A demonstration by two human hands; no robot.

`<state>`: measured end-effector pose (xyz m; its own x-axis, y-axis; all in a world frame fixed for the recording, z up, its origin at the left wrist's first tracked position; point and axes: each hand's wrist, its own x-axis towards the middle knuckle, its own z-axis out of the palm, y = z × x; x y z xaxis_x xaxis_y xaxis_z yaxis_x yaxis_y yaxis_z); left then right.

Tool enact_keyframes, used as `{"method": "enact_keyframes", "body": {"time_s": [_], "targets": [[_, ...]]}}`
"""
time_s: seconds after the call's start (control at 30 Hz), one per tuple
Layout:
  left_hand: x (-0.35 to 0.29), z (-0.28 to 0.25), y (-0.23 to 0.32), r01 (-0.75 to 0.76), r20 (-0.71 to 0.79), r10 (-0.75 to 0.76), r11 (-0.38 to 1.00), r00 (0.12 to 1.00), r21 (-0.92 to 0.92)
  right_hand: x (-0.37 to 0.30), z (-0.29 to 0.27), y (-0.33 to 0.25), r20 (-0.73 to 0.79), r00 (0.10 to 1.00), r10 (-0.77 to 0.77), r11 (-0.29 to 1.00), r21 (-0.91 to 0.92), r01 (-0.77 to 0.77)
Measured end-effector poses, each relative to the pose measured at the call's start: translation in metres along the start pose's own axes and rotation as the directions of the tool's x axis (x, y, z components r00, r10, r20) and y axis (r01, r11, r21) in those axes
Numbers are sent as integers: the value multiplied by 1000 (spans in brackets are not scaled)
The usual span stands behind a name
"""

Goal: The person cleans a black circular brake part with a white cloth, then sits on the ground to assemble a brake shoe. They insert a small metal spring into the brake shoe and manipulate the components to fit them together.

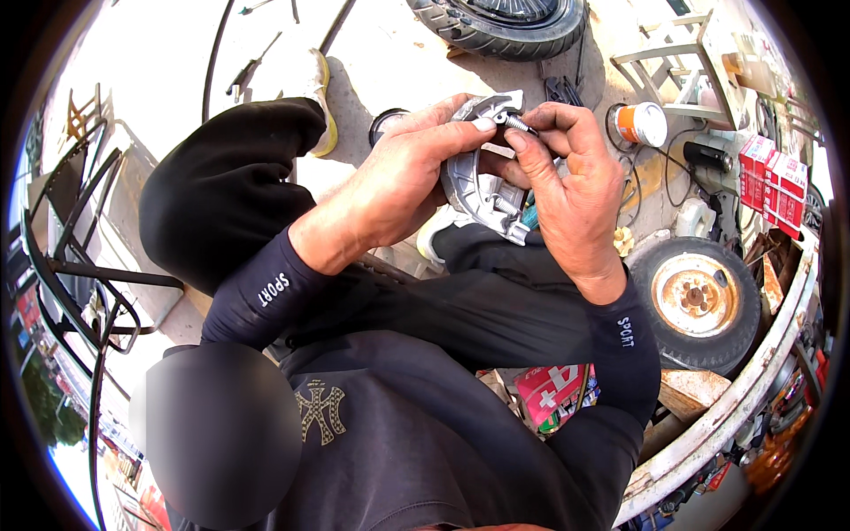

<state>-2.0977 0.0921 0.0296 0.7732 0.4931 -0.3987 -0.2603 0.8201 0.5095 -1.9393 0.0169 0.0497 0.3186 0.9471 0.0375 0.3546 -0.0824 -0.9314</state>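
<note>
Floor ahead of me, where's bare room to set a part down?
Bare floor lies between the yellow-soled shoe and the tyre at the top. Right of the right hand, it's crowded: orange-banded can, red boxes, rusty-rimmed wheel.

tyre [500, 40] beyond the brake shoes [462, 181], wheel [695, 298] to their right.

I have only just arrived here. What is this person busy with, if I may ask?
A person is working bare-handed on a curved metal brake shoe assembly. The left hand grips it, while the fingertips of the right hand are at the end of a small coil spring near its upper end. A wheel with a rusty rim lies to the right.
</note>
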Motion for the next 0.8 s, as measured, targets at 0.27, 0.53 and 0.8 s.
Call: {"method": "enact_keyframes", "body": {"time_s": [0.27,0.53,0.8], "targets": [[2,3,2,-10,45,11,1000,999,-9,6,-10,-4,73,997,-6,1000,-18,7],[4,2,2,-57,44,53,992,998,112,9,-16,-1,112,977,-183,974,-117,196],[1,7,9,-120,26,120,993,992,4,11,-13,5,245,913,327,685,605,-407]]}}
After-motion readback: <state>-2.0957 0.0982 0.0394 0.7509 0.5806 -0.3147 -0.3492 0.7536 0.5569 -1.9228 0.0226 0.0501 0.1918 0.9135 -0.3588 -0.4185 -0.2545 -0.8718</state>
